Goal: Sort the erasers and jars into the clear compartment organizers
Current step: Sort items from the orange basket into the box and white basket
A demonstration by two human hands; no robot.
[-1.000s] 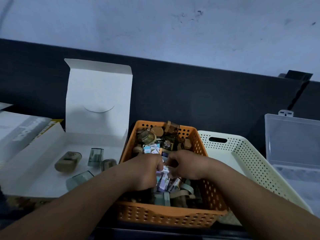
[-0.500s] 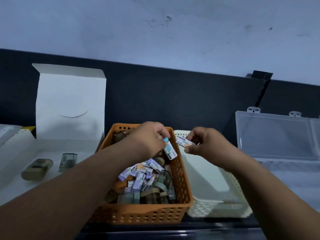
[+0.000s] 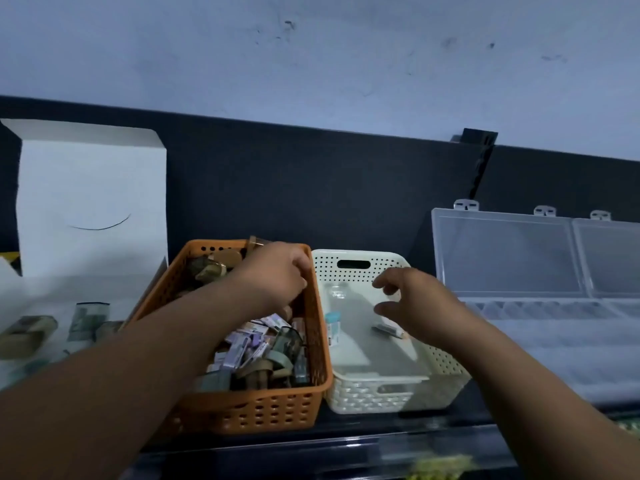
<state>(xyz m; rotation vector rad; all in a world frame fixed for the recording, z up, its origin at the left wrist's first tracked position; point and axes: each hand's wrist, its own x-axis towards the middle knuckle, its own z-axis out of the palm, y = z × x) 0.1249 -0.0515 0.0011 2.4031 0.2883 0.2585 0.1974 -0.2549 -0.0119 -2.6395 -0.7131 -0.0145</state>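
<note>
An orange basket (image 3: 242, 410) holds a heap of small wrapped erasers (image 3: 249, 344) and brownish jars (image 3: 211, 268). My left hand (image 3: 277, 278) hangs over its right side with the fingers curled in and nothing visible in them. Beside it stands a white perforated basket (image 3: 374, 396). In it lie an eraser with a blue end (image 3: 333, 329) and a second eraser (image 3: 388, 330). My right hand (image 3: 412, 299) hovers above that second eraser, fingers spread, holding nothing. Two clear compartment organizers (image 3: 519, 306) sit at the right with lids raised.
An open white carton (image 3: 90, 202) at the left has a few jars (image 3: 27, 332) lying on its flap. A dark panel runs along the back below a pale wall. A dark table edge (image 3: 311, 452) lies in front of the baskets.
Both hands lifted one eraser each out of the orange basket, carried them right and let go; the two erasers now lie in the white basket. The view shifted right.
</note>
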